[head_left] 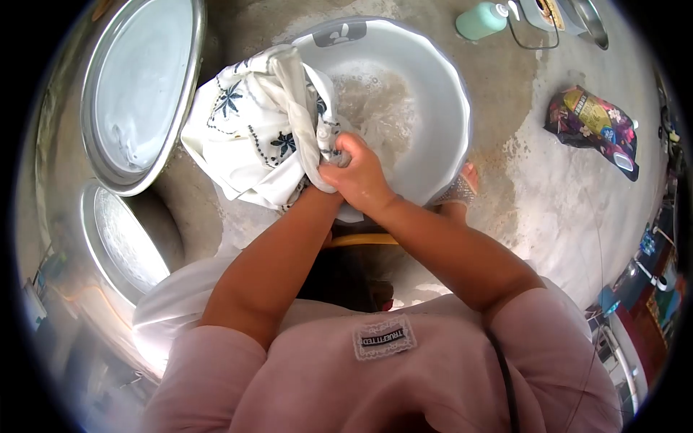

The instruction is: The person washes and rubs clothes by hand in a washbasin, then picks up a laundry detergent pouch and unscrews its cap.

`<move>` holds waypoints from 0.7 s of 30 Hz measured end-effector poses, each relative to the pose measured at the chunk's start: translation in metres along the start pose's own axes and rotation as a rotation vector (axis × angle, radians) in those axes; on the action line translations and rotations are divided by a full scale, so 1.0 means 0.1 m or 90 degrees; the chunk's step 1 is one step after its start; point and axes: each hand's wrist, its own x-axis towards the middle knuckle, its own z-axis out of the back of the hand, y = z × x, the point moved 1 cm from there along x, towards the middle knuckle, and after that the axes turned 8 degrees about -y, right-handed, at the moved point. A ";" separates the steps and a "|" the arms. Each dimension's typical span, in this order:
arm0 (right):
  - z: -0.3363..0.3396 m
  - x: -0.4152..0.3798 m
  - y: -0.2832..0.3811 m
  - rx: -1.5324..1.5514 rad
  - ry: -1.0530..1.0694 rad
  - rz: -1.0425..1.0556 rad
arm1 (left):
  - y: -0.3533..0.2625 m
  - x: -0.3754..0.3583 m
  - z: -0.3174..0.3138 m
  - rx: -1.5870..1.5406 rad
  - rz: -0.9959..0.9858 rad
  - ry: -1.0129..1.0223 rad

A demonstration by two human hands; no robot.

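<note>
A white cloth (pixel 249 137) with dark blue flower embroidery hangs bunched over the left rim of a grey plastic basin (pixel 440 108). My right hand (pixel 359 173) is closed on a twisted fold of this cloth, above the basin's near left side. My left forearm (pixel 278 256) reaches in under the fabric. Cloth and my right hand cover my left hand, so its fingers do not show. Cloudy water (pixel 379 108) with some bubbles lies in the basin.
Two metal basins, a large one (pixel 195 86) and a smaller one (pixel 90 231), stand at left. A pale green pump bottle (pixel 481 22) and a metal bowl (pixel 593 25) are at the back right. A dark flowered pouch (pixel 595 130) lies on the concrete floor (pixel 534 209).
</note>
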 end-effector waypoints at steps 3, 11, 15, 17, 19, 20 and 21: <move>0.11 0.32 -0.20 -0.229 0.015 0.057 | 0.09 0.05 -0.34 0.229 -0.070 -0.366; 0.65 1.15 -0.63 -0.429 -0.139 0.222 | 0.24 0.02 -0.42 0.661 -0.117 -0.715; 0.10 0.41 -0.74 0.075 -0.081 -0.248 | 0.17 0.04 -0.25 0.534 -0.054 -0.636; -0.18 0.05 -0.53 0.086 -0.096 -0.144 | 0.13 0.02 -0.46 0.359 -0.058 -0.569; -0.13 -0.04 -0.32 0.101 -0.126 -0.047 | 0.15 0.01 -0.40 0.371 -0.060 -0.597; -0.02 0.02 -0.21 -0.012 -0.065 -0.050 | 0.14 0.02 -0.38 0.387 -0.072 -0.615; 0.04 0.12 -0.11 -0.126 -0.004 -0.045 | 0.09 0.05 -0.37 0.403 -0.087 -0.625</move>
